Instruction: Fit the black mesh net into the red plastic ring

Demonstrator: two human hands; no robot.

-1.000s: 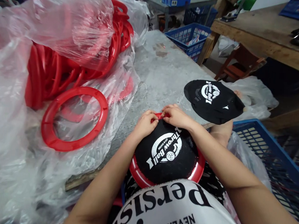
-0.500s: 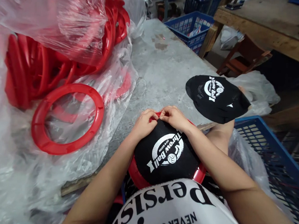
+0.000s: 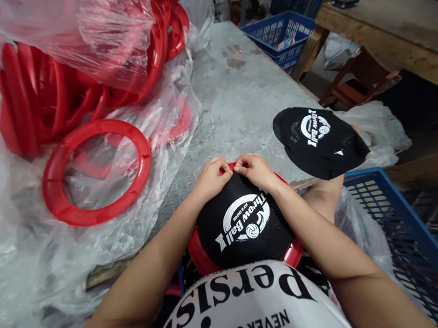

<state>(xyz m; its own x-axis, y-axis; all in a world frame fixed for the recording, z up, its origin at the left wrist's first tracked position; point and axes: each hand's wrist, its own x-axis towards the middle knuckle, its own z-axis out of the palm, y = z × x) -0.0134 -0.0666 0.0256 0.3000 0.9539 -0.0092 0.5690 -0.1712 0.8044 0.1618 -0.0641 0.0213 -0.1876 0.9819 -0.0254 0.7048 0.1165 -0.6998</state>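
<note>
A black mesh cloth [image 3: 216, 222] printed "Throw Ball" lies stretched over a red plastic ring [image 3: 198, 253], which leans against my body at the table's edge. My left hand [image 3: 214, 176] pinches the far edge of the cloth at the ring's rim. Close beside it, my right hand [image 3: 253, 170] pinches the same edge, thumb and fingers together. The ring shows at both lower sides and in a thin strip at the far rim. More black printed cloths [image 3: 325, 155] lie in a small pile to the right, at the table's corner.
A loose red ring [image 3: 143, 165] lies on clear plastic sheeting at left, before a bag of many red rings [image 3: 53, 101]. The grey table [image 3: 237, 96] stretches ahead. Blue crates stand at right [image 3: 390, 192] and behind [image 3: 277, 32], near a wooden chair [image 3: 366, 78].
Both hands stay at the far rim, with only slight finger shifts along the cloth's edge. The view has tilted a little; nothing else has visibly moved.
</note>
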